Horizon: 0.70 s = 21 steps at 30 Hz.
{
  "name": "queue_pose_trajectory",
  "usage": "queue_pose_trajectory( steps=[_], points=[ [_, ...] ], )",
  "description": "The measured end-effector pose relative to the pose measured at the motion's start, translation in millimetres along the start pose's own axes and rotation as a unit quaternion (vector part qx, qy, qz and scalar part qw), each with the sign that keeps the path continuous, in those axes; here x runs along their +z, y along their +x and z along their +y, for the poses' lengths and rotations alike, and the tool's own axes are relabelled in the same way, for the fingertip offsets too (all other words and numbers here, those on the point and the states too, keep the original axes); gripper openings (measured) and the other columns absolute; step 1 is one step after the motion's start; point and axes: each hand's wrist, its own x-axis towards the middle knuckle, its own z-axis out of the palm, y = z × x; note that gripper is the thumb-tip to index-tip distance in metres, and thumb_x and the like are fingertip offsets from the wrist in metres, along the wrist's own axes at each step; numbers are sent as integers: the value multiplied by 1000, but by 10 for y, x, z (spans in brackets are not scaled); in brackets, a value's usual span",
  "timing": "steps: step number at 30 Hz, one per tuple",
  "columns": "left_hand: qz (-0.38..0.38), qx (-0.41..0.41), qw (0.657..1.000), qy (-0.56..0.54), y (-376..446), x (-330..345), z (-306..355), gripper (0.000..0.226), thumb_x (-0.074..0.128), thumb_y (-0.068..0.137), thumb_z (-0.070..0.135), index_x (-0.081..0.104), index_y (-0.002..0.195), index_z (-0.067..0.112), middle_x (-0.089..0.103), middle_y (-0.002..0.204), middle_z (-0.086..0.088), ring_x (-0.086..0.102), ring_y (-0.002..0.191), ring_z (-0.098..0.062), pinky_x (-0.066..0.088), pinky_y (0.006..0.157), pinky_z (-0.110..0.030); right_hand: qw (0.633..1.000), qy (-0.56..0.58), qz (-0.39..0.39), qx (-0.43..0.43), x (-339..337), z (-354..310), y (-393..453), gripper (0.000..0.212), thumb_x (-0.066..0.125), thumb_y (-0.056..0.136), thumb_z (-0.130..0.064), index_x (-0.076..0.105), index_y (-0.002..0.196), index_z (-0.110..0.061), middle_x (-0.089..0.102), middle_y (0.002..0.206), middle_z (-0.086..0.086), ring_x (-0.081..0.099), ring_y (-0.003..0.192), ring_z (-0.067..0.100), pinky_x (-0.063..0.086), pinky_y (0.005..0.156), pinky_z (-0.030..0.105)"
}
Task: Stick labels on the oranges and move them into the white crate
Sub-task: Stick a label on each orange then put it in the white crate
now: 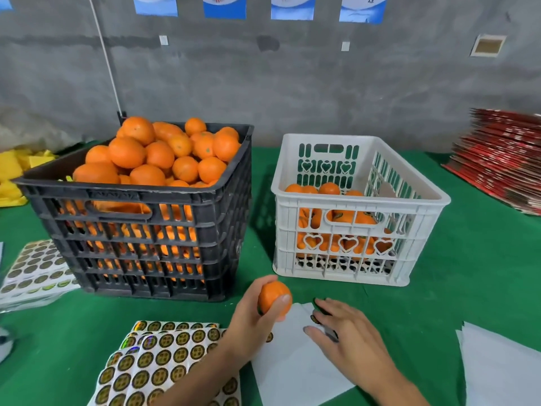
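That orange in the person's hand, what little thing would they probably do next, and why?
Probably peel a label off the nearly bare backing sheet and press it onto the orange. The left hand holds the orange up with no label showing on it, while the right hand has its fingertips at the last labels on that sheet.

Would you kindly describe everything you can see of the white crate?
The white crate looks like moulded plastic, rectangular, with an open top, slotted walls, heart-shaped cut-outs and a handle slot on each end that shows. It stands upright on the green table cover, right of the black crate and apart from it. Oranges fill roughly its lower half. Neither hand touches it.
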Motion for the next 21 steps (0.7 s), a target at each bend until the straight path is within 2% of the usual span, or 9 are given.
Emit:
queue_pose_trajectory(
  steps=[2, 6, 9, 11, 14, 16, 18, 21],
  points=[
    [-4, 1, 1000, 1, -1, 5, 1, 50, 68, 88, 63, 52, 133, 46, 60, 124, 4, 72, 98, -21, 62, 72, -31, 999, 29, 15, 18, 2, -32, 9, 54, 48, 98, -65, 62, 140, -33, 41, 157, -20, 29, 148, 1, 19, 122, 22],
    [-6, 8, 1000, 5, 13, 11, -19, 53, 69, 88, 64, 52, 134, 45, 58, 128, 7, 69, 104, -19, 63, 83, -40, 987, 128, 61, 73, 43, -46, 55, 28, 68, 95, -45, 77, 118, -31, 57, 139, -24, 43, 133, -3, 32, 118, 30],
    [-9, 2, 1000, -2, 13, 8, -52, 56, 69, 83, 69, 51, 133, 53, 55, 131, 9, 69, 106, -18, 64, 82, -37, 977, 164, 87, 101, 98, -34, 75, 16, 73, 92, -30, 80, 107, -34, 61, 128, -27, 48, 125, -2, 38, 115, 33],
    [-11, 5, 1000, -3, 32, 10, -90, 59, 70, 83, 69, 49, 136, 53, 53, 134, 9, 67, 109, -16, 64, 84, -35, 983, 129, 89, 90, 105, -10, 101, 21, 75, 89, -42, 79, 110, -37, 59, 129, -30, 47, 126, -2, 37, 114, 30],
    [-14, 9, 1000, -2, 36, 13, -79, 57, 69, 85, 68, 48, 136, 53, 53, 134, 12, 69, 105, -9, 64, 83, -36, 994, 59, 58, 65, 100, 10, 114, 55, 61, 85, -73, 68, 129, -40, 46, 140, -37, 36, 132, -9, 29, 112, 19],
    [-11, 5, 1000, 11, 20, 9, -59, 59, 67, 83, 73, 47, 135, 55, 53, 133, 13, 69, 107, -13, 63, 85, -36, 997, 21, 56, 44, 102, 18, 102, 63, 53, 86, -78, 65, 135, -39, 42, 146, -35, 35, 135, -6, 29, 110, 18],
    [-9, 1, 1000, 12, -4, 5, -38, 60, 66, 82, 76, 47, 135, 56, 54, 133, 12, 69, 109, -19, 62, 88, -36, 998, -11, 58, 23, 89, -13, 69, 54, 58, 87, -74, 73, 125, -38, 50, 142, -31, 46, 131, 0, 38, 106, 22],
    [-7, 0, 1000, 22, -22, 5, -6, 59, 64, 80, 78, 46, 132, 57, 55, 131, 14, 70, 109, -21, 62, 88, -36, 992, -55, 110, -9, 103, -60, 41, 31, 86, 72, -59, 84, 89, -33, 73, 113, -22, 67, 98, 6, 56, 82, 25]
  ],
)
